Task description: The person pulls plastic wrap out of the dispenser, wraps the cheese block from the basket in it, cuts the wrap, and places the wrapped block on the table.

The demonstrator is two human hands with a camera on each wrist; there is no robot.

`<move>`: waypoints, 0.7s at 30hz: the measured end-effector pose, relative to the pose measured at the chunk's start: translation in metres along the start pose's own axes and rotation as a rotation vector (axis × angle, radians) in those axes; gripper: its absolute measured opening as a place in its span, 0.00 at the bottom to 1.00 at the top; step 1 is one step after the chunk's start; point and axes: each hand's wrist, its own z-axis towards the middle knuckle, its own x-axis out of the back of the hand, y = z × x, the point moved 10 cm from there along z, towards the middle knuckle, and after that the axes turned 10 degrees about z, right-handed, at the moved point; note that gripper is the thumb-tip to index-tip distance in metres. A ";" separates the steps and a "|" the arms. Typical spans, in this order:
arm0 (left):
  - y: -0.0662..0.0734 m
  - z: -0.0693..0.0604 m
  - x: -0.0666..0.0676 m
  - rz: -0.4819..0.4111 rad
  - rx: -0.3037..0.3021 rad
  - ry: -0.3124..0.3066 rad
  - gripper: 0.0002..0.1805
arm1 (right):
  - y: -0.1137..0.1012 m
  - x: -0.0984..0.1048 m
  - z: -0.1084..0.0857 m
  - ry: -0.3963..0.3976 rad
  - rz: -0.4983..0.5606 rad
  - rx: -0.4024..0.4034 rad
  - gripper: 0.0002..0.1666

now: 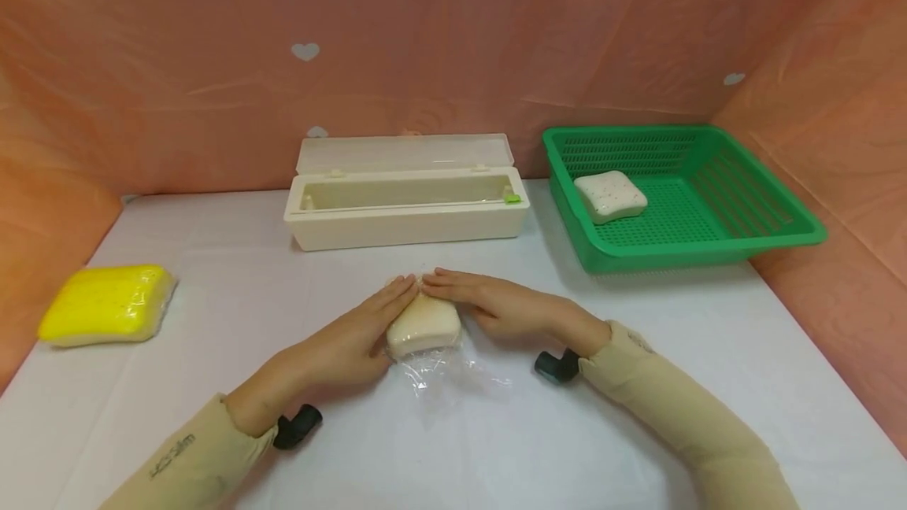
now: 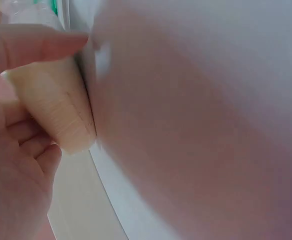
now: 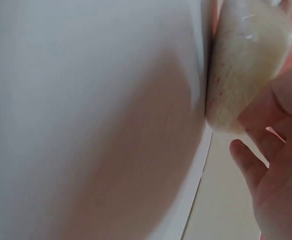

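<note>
Head view, left hand (image 1: 340,349): fingers extended, unclenched, laid along the left side of a cream, rounded-square block (image 1: 425,325) in clear plastic film (image 1: 428,372).
Head view, right hand (image 1: 506,309): fingers extended, unclenched, over the block's far right corner.
Head view, cream block: mid-table, loose film spreading toward the near edge of the white table (image 1: 531,447).
Head view, surroundings: yellow-topped, film-wrapped slab (image 1: 106,305), left edge; long white plastic box (image 1: 411,233), lid raised, far edge; green perforated plastic basket (image 1: 708,246), far right corner, holding a white speckled block (image 1: 611,195).
Left wrist view, thumb (image 2: 41,45): straight, crossing before the cream block.
Right wrist view, fingers (image 3: 273,102): slightly bent at the block's end.
</note>
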 end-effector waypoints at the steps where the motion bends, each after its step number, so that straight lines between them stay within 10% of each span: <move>1: -0.002 0.001 0.000 -0.009 0.005 0.000 0.46 | 0.001 0.000 0.000 -0.005 0.007 0.001 0.40; 21: -0.013 0.014 0.004 -0.141 0.102 0.096 0.40 | 0.011 0.010 0.008 0.113 0.265 -0.042 0.44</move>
